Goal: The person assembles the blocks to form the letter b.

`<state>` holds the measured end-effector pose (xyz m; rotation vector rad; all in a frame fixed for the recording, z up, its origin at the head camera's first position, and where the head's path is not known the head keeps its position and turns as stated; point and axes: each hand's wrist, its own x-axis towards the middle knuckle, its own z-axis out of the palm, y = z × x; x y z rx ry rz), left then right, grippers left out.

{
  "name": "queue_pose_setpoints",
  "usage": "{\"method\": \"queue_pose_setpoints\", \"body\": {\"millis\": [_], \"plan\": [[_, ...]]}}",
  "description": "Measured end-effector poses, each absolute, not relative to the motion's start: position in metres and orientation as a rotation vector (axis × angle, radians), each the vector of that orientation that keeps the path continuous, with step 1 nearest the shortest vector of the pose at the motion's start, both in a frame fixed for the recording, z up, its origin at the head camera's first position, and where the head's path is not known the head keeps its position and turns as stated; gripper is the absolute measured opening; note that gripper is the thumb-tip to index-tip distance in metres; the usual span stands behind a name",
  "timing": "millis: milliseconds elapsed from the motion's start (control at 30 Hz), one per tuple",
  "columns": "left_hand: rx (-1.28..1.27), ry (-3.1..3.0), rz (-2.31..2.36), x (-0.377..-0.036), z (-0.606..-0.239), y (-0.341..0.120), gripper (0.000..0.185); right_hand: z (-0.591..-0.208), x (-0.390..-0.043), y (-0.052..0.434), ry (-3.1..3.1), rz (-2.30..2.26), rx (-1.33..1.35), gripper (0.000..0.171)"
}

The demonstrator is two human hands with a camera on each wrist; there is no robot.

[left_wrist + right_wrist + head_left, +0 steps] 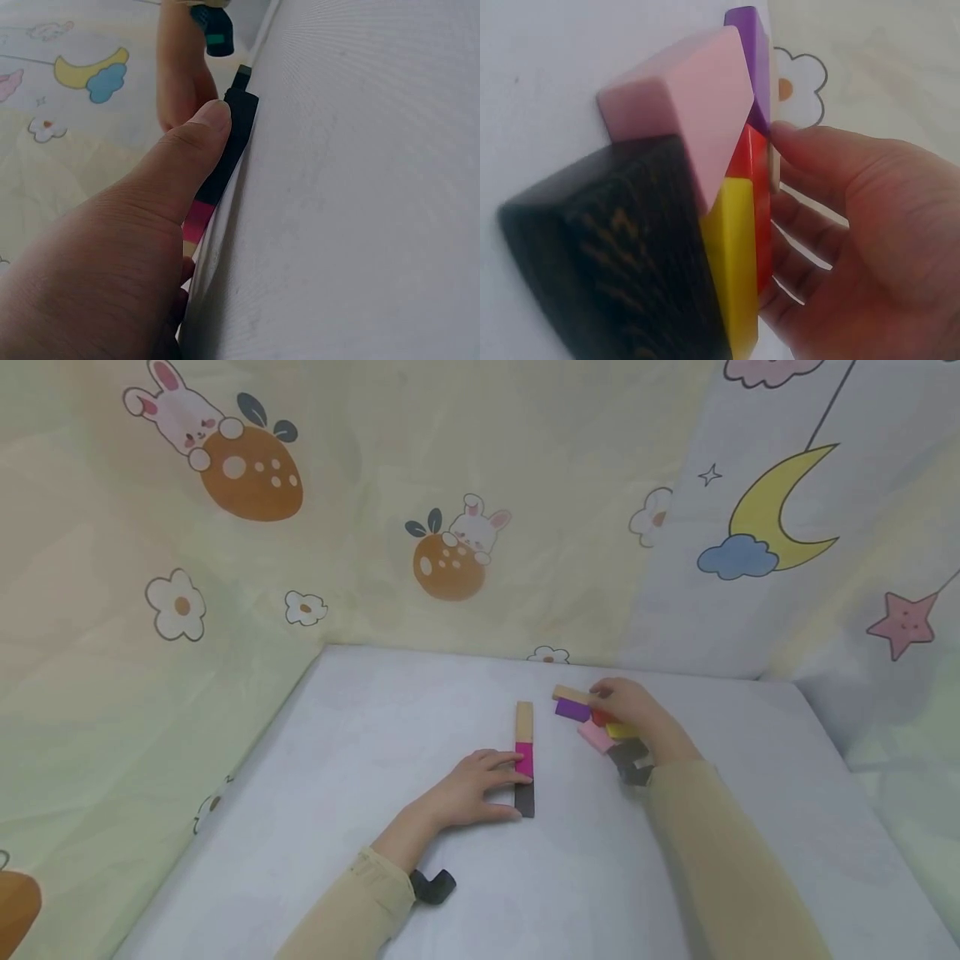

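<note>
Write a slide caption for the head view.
Left hand touches a row of tan, magenta and black blocks on a white table; right hand at a coloured cluster.

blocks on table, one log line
left hand: touching magenta block | right hand: at wooden block beside purple block | black block: abuts magenta block

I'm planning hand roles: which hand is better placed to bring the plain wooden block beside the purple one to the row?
Likely the right hand: its fingers are at that plain wooden block. The left hand is farther off, touching the magenta block.
</note>
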<state>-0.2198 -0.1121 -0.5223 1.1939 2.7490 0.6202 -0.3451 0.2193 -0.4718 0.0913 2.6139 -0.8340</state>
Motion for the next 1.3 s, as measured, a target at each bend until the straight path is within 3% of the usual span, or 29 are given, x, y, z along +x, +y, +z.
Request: {"method": "queue_pose_setpoints", "body": {"millis": [967, 1300], "plan": [[1.199, 2.748, 0.612, -0.220, -0.519, -0.112, 0.056, -0.477, -0.365, 0.236, 2.658, -0.752, 0.022, 0.056], [1.191, 2.751, 0.617, -0.219, -0.519, -0.112, 0.056, -0.461, -0.366, 0.224, 2.673, -0.768, -0.160, 0.040]]}}
